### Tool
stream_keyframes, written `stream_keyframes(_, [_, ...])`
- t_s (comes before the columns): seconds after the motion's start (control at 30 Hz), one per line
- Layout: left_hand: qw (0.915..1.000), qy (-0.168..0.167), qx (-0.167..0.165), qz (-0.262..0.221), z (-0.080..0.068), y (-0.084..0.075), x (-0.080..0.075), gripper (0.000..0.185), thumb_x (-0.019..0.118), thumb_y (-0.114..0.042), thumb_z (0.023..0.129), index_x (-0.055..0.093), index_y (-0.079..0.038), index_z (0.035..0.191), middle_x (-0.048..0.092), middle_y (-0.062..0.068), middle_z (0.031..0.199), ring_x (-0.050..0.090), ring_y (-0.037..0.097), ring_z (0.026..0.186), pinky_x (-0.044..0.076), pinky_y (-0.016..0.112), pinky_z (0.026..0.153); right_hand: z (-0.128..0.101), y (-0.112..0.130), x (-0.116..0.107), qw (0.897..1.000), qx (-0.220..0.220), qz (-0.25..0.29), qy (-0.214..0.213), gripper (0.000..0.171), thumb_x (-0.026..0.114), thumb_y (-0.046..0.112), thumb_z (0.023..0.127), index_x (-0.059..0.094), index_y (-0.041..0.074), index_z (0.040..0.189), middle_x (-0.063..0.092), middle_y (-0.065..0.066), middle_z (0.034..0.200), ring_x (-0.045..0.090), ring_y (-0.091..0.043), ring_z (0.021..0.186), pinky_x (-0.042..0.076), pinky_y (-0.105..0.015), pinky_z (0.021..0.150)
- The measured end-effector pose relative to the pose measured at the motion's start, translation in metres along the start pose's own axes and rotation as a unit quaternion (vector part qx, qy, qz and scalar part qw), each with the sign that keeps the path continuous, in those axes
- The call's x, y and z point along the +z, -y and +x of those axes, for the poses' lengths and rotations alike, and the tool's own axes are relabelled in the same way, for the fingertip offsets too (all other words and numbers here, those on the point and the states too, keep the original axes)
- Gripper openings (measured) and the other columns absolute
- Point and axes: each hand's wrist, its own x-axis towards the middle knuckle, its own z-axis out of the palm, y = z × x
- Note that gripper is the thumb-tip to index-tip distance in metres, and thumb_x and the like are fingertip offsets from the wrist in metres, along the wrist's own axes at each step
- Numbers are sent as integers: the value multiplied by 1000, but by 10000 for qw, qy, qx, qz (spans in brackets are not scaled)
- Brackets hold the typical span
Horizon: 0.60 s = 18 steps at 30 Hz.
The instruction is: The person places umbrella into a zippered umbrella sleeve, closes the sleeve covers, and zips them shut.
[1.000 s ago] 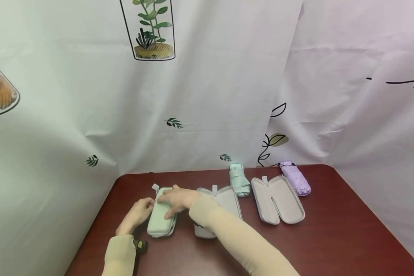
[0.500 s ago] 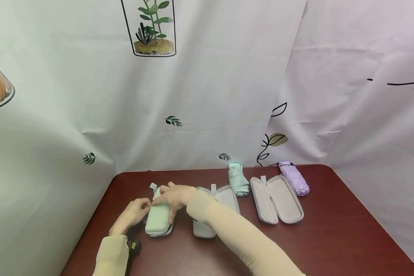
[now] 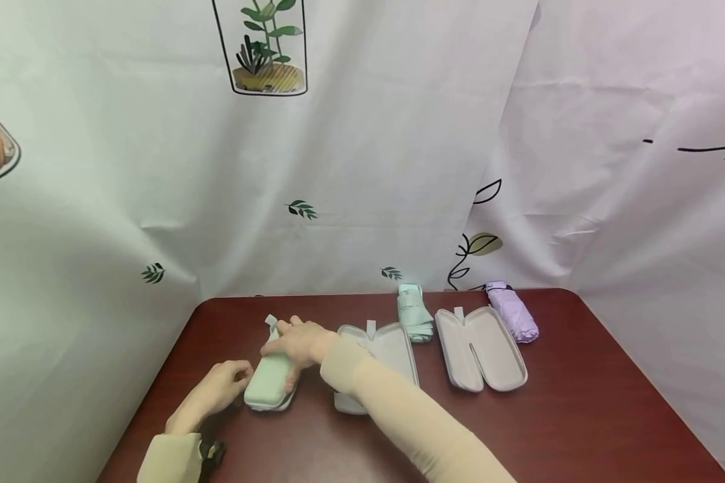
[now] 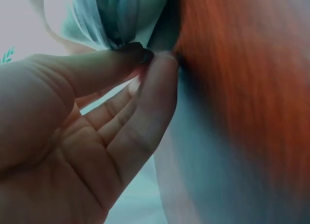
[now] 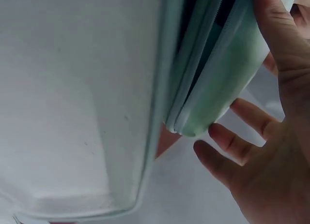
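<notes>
A pale green zip case [image 3: 268,383] lies on the left of the table in the head view. My right hand [image 3: 299,342] holds it across the far half, thumb on the right side and fingers over the lid. In the right wrist view the zipper edges [image 5: 213,50] stand apart on the near side. At the case's left edge, my left hand [image 3: 220,386] pinches a small dark zipper pull [image 4: 147,55] between thumb and index finger. The pull is mostly hidden by the fingertips.
Right of the case lie an unfolded pale case [image 3: 393,352], partly behind my right arm, and another unfolded case [image 3: 495,349]. Behind them are a folded mint umbrella [image 3: 414,314] and a folded lilac umbrella [image 3: 512,312]. A white printed curtain [image 3: 362,168] hangs behind the table.
My left hand has slid along the case's left edge toward its near end. The case has shifted slightly left, with my right hand staying on it. The view has drifted a little.
</notes>
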Motion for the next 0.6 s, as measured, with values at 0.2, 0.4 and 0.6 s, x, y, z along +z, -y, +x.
stream_keyframes(0.2, [9989, 209, -23, -410, -13, 2, -2, 17, 62, -1, 91, 59, -12, 78, 58, -4, 64, 56, 13, 54, 46, 28, 49, 0, 1, 7, 9995, 294, 44, -127, 90, 82, 69, 52, 48, 54, 134, 40, 5, 142, 41, -14, 114, 41, -32, 81])
stream_keyframes(0.4, [9987, 175, -127, -452, -26, 4, -5, 17, 60, 3, 88, 57, -11, 77, 58, -3, 60, 56, 14, 51, 45, 29, 47, 2, 7, 7, 9984, 511, 32, -223, 87, 81, 71, 53, 49, 53, 133, 42, 4, 141, 42, -15, 113, 41, -35, 80])
stream_keyframes(0.6, [9988, 56, -326, -358, -37, 3, -5, 17, 61, 0, 87, 55, -11, 76, 56, -4, 58, 55, 13, 49, 44, 27, 47, 3, 15, 7, 9963, 816, -175, -198, 91, 76, 77, 51, 47, 56, 134, 44, 6, 130, 43, -16, 107, 41, -37, 82])
